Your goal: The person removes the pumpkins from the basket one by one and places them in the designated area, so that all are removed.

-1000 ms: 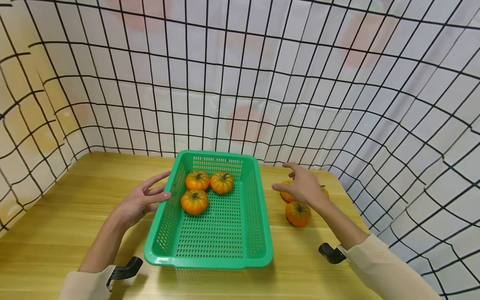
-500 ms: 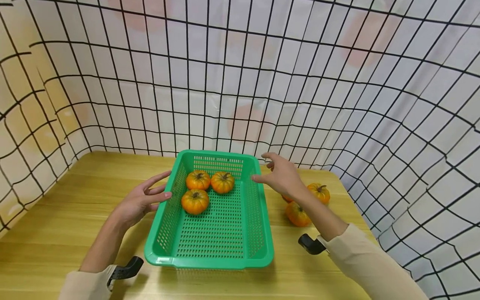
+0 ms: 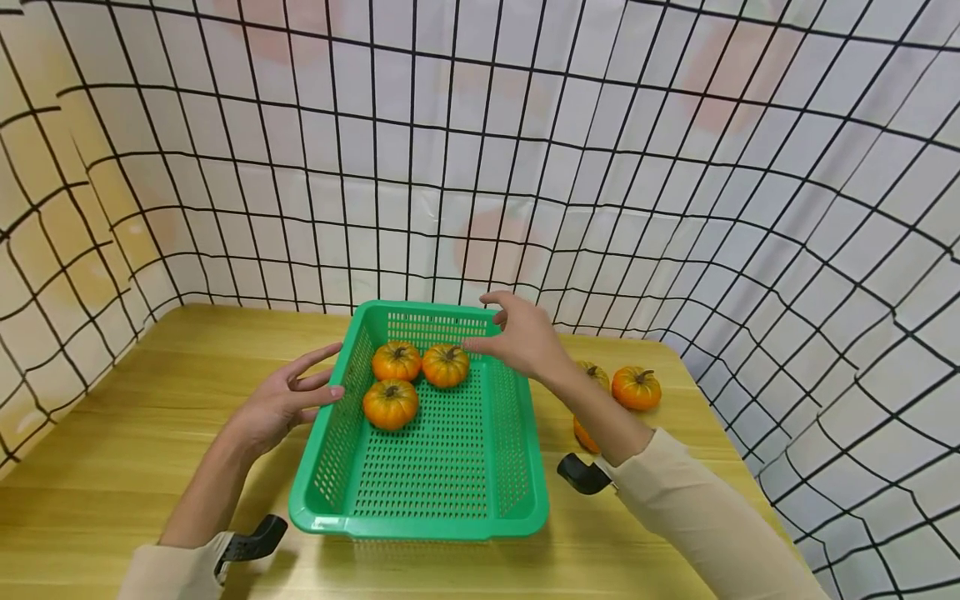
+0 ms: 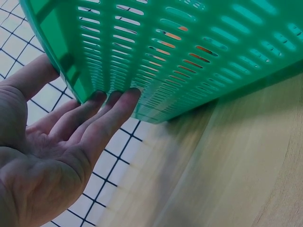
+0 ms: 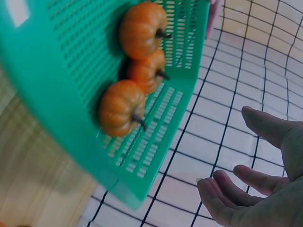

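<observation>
A green plastic basket (image 3: pixel 420 527) with slotted walls stands mid-table, with three small orange pumpkins inside: a far-left one (image 3: pixel 396 361), a far-right one (image 3: pixel 446 366) and a nearer one (image 3: pixel 390 404). My left hand (image 3: pixel 276 407) is at the basket's left side. In the left wrist view its fingers (image 4: pixel 111 118) rest straight against the outer slotted wall, the thumb at the rim. Above the basket's far right corner hovers my right hand (image 3: pixel 525 340), holding nothing. Its thumb and fingers are spread apart in the right wrist view, beside the basket rim (image 5: pixel 177 127).
Three more pumpkins are on the wooden table (image 3: pixel 150 400) right of the basket: one (image 3: pixel 636 388) in plain sight, another (image 3: pixel 592 373) and a nearer one (image 3: pixel 585 435) partly behind the right forearm. A black grid net (image 3: pixel 480 183) with pale cloth encloses the back and sides.
My empty right hand has moved left from above the loose pumpkins to over the basket's far right corner, uncovering some of them. The left hand, basket and pumpkins have stayed in place.
</observation>
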`<state>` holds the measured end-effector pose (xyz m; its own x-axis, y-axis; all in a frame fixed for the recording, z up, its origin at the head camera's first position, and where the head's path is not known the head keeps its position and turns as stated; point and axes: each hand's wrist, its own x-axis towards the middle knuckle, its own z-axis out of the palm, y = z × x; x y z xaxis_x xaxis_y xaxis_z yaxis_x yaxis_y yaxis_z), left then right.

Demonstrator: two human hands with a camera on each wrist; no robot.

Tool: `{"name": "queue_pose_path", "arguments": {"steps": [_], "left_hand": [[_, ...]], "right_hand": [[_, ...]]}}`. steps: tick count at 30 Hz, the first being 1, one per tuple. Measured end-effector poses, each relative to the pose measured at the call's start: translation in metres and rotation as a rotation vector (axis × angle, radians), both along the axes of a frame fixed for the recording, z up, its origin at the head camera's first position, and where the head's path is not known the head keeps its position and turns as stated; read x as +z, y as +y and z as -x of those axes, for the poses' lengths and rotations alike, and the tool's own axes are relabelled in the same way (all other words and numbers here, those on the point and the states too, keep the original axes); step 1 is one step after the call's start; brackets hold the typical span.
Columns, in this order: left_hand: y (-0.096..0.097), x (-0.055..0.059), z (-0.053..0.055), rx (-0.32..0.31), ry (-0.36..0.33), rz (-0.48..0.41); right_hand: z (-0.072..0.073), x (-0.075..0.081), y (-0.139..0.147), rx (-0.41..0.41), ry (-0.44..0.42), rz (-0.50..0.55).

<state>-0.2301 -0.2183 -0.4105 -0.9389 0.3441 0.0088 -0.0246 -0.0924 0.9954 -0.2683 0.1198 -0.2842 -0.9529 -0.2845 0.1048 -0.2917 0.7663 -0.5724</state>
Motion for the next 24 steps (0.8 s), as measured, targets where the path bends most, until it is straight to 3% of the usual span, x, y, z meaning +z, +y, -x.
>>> {"name": "queue_pose_path", "arguments": {"steps": [16, 24], "left_hand": [[0.002, 0.000, 0.001, 0.029, 0.000, 0.049], [0.002, 0.000, 0.001, 0.034, 0.000, 0.050]], "right_hand": [[0.010, -0.015, -0.043, 0.034, -0.059, 0.068], [0.020, -0.030, -0.064, 0.077, -0.168, 0.034]]}}
